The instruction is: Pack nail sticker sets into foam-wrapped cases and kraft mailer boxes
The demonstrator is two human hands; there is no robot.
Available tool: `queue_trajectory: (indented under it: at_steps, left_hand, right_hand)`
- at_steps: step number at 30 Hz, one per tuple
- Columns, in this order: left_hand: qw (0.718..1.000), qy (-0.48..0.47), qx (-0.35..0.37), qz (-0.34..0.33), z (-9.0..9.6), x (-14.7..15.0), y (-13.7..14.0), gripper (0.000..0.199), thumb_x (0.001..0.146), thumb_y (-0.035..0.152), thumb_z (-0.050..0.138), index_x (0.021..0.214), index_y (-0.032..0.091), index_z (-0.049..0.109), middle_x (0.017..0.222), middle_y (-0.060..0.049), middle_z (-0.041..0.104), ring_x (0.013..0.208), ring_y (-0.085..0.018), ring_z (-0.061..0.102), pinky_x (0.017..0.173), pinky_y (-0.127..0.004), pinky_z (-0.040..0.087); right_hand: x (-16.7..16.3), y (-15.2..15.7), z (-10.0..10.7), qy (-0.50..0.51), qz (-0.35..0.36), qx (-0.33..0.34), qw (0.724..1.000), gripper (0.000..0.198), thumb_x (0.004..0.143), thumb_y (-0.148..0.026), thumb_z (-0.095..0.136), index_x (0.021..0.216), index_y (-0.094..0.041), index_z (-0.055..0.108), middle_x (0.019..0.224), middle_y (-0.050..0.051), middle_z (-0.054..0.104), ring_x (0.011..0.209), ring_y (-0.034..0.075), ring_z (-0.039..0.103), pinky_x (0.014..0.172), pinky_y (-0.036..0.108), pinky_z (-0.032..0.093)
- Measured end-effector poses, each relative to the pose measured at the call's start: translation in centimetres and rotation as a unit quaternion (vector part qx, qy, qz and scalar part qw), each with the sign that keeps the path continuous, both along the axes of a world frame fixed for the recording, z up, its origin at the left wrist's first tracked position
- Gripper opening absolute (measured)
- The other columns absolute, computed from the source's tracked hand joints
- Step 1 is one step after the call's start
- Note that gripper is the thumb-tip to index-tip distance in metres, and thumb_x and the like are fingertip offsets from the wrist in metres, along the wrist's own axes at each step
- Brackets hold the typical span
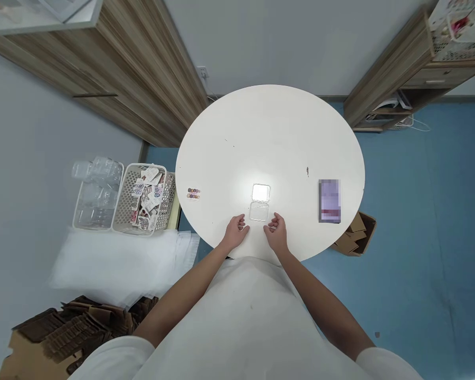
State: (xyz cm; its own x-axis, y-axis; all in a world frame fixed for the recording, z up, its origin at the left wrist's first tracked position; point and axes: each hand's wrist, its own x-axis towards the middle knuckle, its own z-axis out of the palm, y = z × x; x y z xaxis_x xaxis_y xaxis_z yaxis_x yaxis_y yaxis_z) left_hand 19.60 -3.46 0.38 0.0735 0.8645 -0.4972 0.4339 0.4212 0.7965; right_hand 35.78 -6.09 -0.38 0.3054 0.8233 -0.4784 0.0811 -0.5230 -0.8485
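A small clear plastic case [259, 211] lies opened flat on the white round table [269, 126], its lid half away from me and shining with reflected light. My left hand [236, 232] rests at the near left of the case, fingers curved and apart, holding nothing. At the near right, my right hand [276, 232] mirrors it, its fingers loosely bent with nothing between them. Neither hand appears to grip the case. Toward the table's left side sits a card of small coloured beads or studs [193, 193].
A purple box-like item [330, 201], partly blurred, lies at the table's right. Beyond the left edge stand a white basket of small packets [117, 214] and a bin of clear plastic containers [97, 198]. A cardboard box [366, 237] is on the floor at right.
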Motion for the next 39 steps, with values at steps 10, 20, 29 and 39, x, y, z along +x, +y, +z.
queue_trajectory:
  at_steps: [10, 20, 29, 39]
  left_hand:
    - [0.99, 0.075, 0.118, 0.007, 0.3, -13.4, 2.0, 0.028, 0.076, 0.026, 0.049, 0.102, 0.019, 0.055, 0.092, -0.005, 0.056, 0.085, -0.016, 0.054, 0.075, -0.029, 0.045]
    - [0.967, 0.173, 0.166, -0.082, 0.3, -21.3, 11.7, 0.056, 0.07, 0.023, 0.058, 0.123, 0.018, 0.038, 0.109, -0.009, 0.045, 0.092, -0.021, 0.05, 0.081, -0.032, 0.041]
    - [0.953, 0.204, 0.146, -0.172, -1.1, -21.1, 12.7, 0.064, 0.066, 0.023, 0.063, 0.124, 0.02, 0.036, 0.104, -0.007, 0.044, 0.101, -0.024, 0.044, 0.082, -0.031, 0.039]
    - [0.956, 0.233, 0.122, -0.128, -0.8, -20.2, 11.9, 0.056, 0.068, 0.019, 0.059, 0.12, 0.024, 0.038, 0.106, -0.007, 0.049, 0.102, -0.026, 0.044, 0.08, -0.037, 0.035]
  right_hand:
    - [-7.1, -0.5, 2.2, -0.13, 0.055, 0.072, 0.987, 0.048, 0.073, -0.03, 0.048, 0.118, -0.021, 0.036, 0.098, 0.006, 0.045, 0.077, 0.014, 0.047, 0.072, 0.032, 0.044]
    - [-19.3, 10.9, 0.5, -0.193, 0.307, 0.085, 0.928, 0.057, 0.071, -0.025, 0.054, 0.124, -0.021, 0.033, 0.112, 0.009, 0.042, 0.103, 0.022, 0.041, 0.089, 0.038, 0.037]
    - [-22.0, 13.0, -0.7, -0.302, 0.31, 0.029, 0.901, 0.068, 0.071, -0.022, 0.054, 0.131, -0.02, 0.022, 0.104, 0.008, 0.044, 0.098, 0.023, 0.041, 0.084, 0.037, 0.038]
    - [-22.2, 13.1, -0.6, -0.305, 0.302, 0.016, 0.903, 0.06, 0.07, -0.021, 0.054, 0.126, -0.021, 0.031, 0.108, 0.008, 0.043, 0.102, 0.023, 0.039, 0.085, 0.037, 0.037]
